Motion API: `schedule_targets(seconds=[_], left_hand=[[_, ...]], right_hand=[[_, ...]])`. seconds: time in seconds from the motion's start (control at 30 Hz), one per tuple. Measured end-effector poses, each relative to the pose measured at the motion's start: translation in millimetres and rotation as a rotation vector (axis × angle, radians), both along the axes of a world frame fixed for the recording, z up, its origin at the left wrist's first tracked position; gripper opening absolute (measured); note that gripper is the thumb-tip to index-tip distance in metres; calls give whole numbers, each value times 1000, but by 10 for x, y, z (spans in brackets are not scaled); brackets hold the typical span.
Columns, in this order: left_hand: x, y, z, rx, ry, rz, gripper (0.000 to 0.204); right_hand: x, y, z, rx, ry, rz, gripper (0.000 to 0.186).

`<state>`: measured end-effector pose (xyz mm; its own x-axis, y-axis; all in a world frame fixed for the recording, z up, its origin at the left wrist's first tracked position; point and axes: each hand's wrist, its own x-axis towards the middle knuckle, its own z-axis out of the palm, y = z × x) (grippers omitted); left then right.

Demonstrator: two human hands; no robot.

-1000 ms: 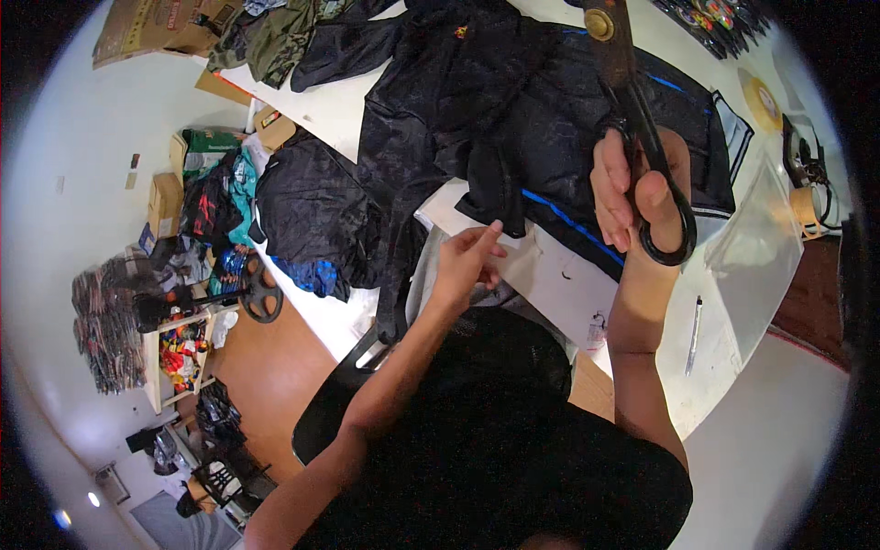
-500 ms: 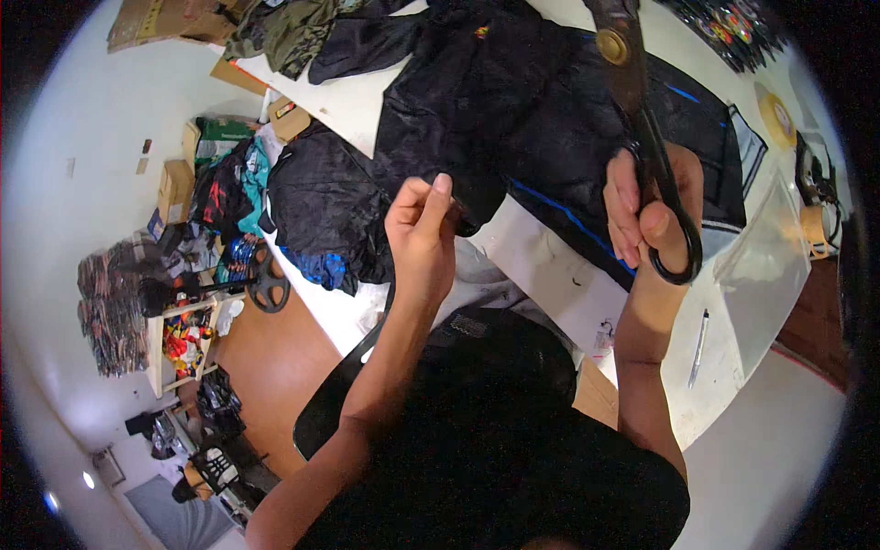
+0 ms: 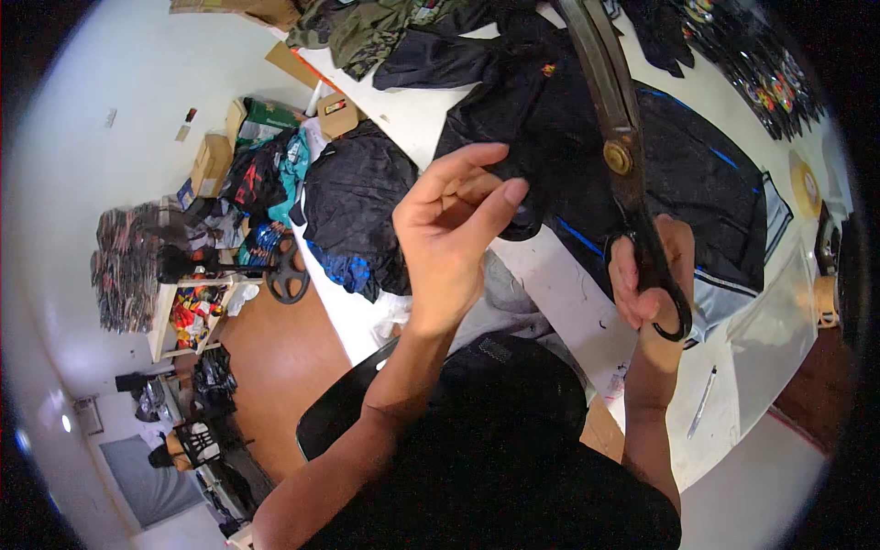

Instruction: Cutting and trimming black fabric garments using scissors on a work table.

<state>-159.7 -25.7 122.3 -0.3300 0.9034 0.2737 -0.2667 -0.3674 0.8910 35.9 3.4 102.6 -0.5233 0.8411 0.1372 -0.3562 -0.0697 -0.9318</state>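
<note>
My right hand (image 3: pixel 676 255) grips a pair of large dark scissors (image 3: pixel 620 158) by the handles, the blades pointing up and away over the table. The blades look closed together. Below them a black garment (image 3: pixel 701 197) with blue trim and a small coloured emblem lies spread over the white table (image 3: pixel 568 293). My left hand (image 3: pixel 449 238) is raised near the garment's close edge, its thumb and forefinger apart and nothing between them. Part of the garment is hidden behind this hand and the scissors.
A bundled black cloth (image 3: pixel 357 188) lies left of my left hand. Farther back are camouflage clothes (image 3: pixel 371 37). A pen (image 3: pixel 703 401), a tape roll (image 3: pixel 807 188) and several packaged items (image 3: pixel 756 87) are on the right. A black handwheel (image 3: pixel 288 271) stands beyond the table's left edge.
My left hand has come away from the black garment, and its fingers have opened. The scissors have shifted closer, showing more blade. The whole view has turned slightly left.
</note>
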Motion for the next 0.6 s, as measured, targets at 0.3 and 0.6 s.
schedule_targets(seconds=[0.3, 0.6], left_hand=[[-250, 141, 330, 279, -226, 24, 43], [-317, 147, 541, 457, -217, -31, 53]], right_hand=[[-182, -152, 114, 83, -223, 175, 67], [-226, -398, 69, 0, 21, 18, 84]])
